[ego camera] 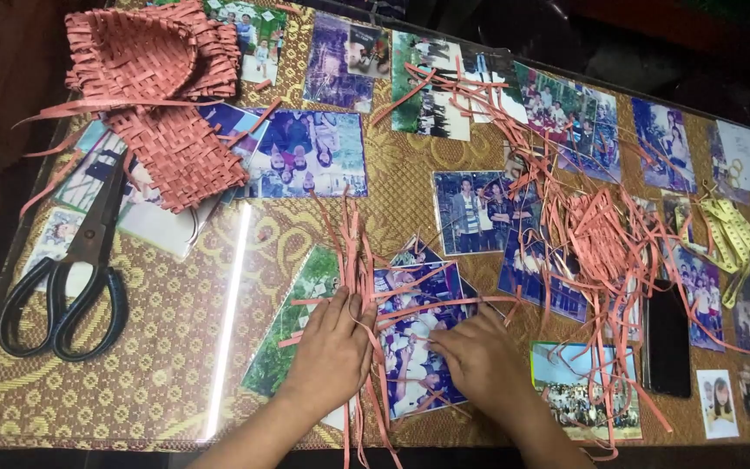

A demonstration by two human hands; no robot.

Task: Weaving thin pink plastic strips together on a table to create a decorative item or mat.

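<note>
My left hand [332,347] lies flat on the glass table top, its fingers pressing down several pink strips [353,252] that run away from me. Just to its right, my right hand [479,356] rests with fingers curled over crossing pink strips [427,304], pinching where they meet. The strips form a loose start of a weave between both hands. Photographs show under the glass [219,382] beneath them.
Black-handled scissors [71,278] lie at the left. Woven pink pieces [162,95] sit at the far left. A tangled heap of pink strips [592,234] spreads at the right, with a yellow tape measure [735,239] and a dark phone [667,343].
</note>
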